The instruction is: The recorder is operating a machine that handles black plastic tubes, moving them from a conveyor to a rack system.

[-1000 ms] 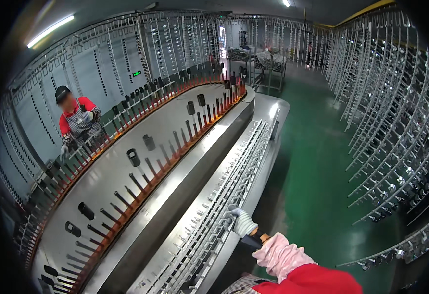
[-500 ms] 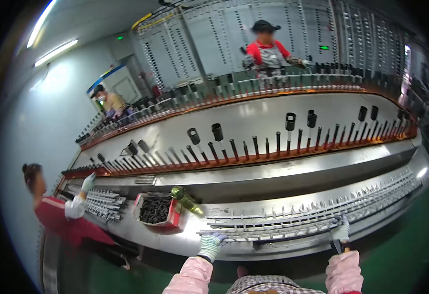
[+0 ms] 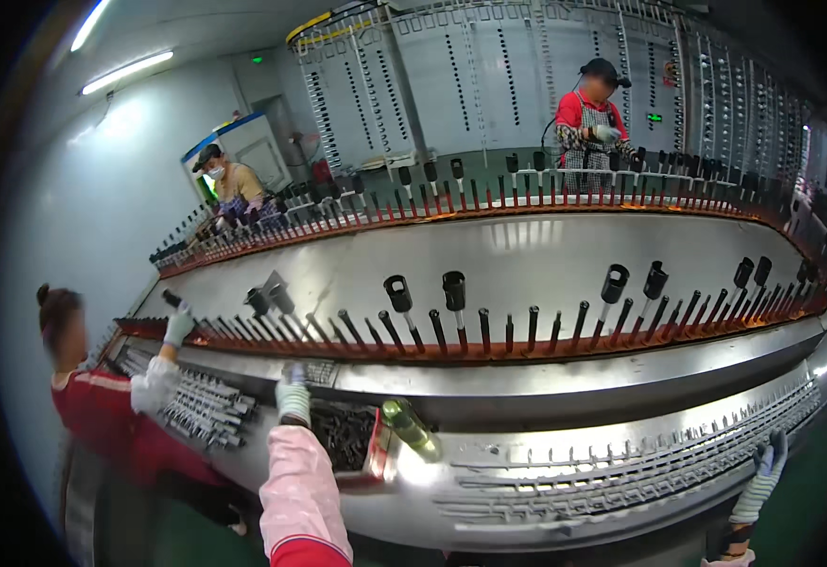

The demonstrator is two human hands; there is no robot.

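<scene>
My left hand point(image 3: 292, 397), in a striped glove with greyish fingertips, reaches forward above the left side of a red-rimmed box point(image 3: 377, 444) full of small black parts point(image 3: 345, 433). Its fingers point toward the line, look stretched out, and show nothing held. On the bench's right side lie several long, thin metal racks point(image 3: 565, 496) with short upright pegs. Beside their right part is my right hand point(image 3: 763, 477), gloved alike, fingers extended and apart. Whether it touches the racks I cannot tell.
A greenish bottle point(image 3: 412, 430) lies tilted against the box. Ahead runs a curved line of upright black rods point(image 3: 484, 331), some topped with black cylinders point(image 3: 454, 290). A co-worker in red point(image 3: 102, 406) stands at left, near stacked metal racks point(image 3: 207, 406); two people work across the line.
My left hand has left the racks' left end and moved forward and left over the box. My right hand has let go and shifted right. The view has turned somewhat.
</scene>
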